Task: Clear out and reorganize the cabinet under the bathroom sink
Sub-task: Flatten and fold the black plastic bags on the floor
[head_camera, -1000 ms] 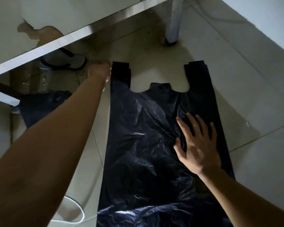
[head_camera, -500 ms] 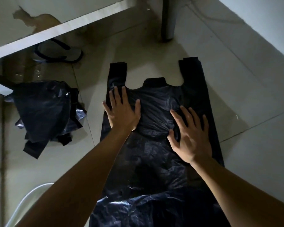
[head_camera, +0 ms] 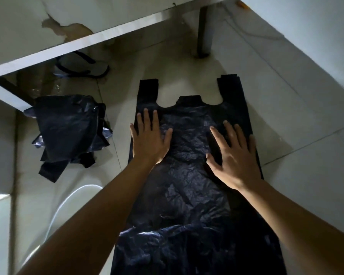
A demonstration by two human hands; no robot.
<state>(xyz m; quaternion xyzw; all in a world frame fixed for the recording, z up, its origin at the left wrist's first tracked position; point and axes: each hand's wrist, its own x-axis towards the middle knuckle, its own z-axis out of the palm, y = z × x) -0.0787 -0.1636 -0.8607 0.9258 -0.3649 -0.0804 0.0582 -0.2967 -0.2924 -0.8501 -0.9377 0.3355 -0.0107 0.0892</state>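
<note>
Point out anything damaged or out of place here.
The white panel has a brown patch where its surface looks peeled. A sandal lies under the ledge, and black bags sit crumpled in a heap nearby.

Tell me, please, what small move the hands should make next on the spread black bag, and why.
Probably slide both palms along the black bag toward its bottom end, to press out the creases before folding. The left hand and right hand lie flat, fingers straight, just below the handles, and the plastic between and below them looks wrinkled.
</note>
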